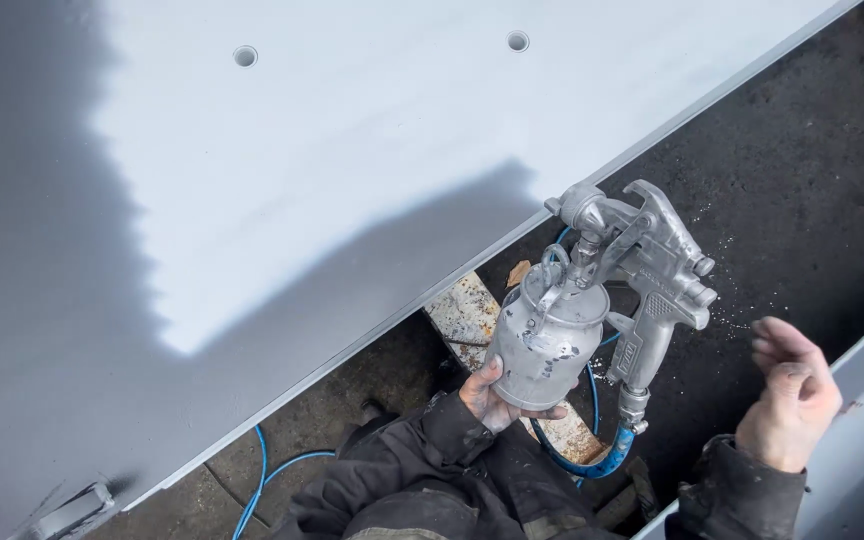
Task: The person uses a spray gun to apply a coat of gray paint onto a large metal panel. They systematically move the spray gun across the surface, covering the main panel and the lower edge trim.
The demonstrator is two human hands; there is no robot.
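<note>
Head view: the left hand (497, 398), at about 6 o'clock in the frame, cups the underside of a metal paint cup (544, 335) with thumb and fingers closed around its base. The cup hangs under a silver spray gun (642, 262) that sits right of centre at roughly 4 o'clock, its nozzle end pointing toward 10 o'clock and its grip slanting down toward 6 o'clock. A blue air hose (592, 462) joins the bottom of the grip, loops under the cup and runs off along the ground toward 7 o'clock.

The right hand (790, 392), at about 4 o'clock near the frame edge, is apart from the gun and holds nothing; its fingers are loosely curled with the palm half turned inward. Both wrists come out of dark, stained jacket sleeves (432, 470).

A large white painted panel (332, 150) fills the frame from 9 o'clock round to 1 o'clock, with two small round holes (245, 55) near its top and a grey shaded area along its left side. Its lower edge runs diagonally just beside the gun's nozzle. Below that edge lies a paint-spattered wooden board (467, 312) on dark ground (802, 180).
</note>
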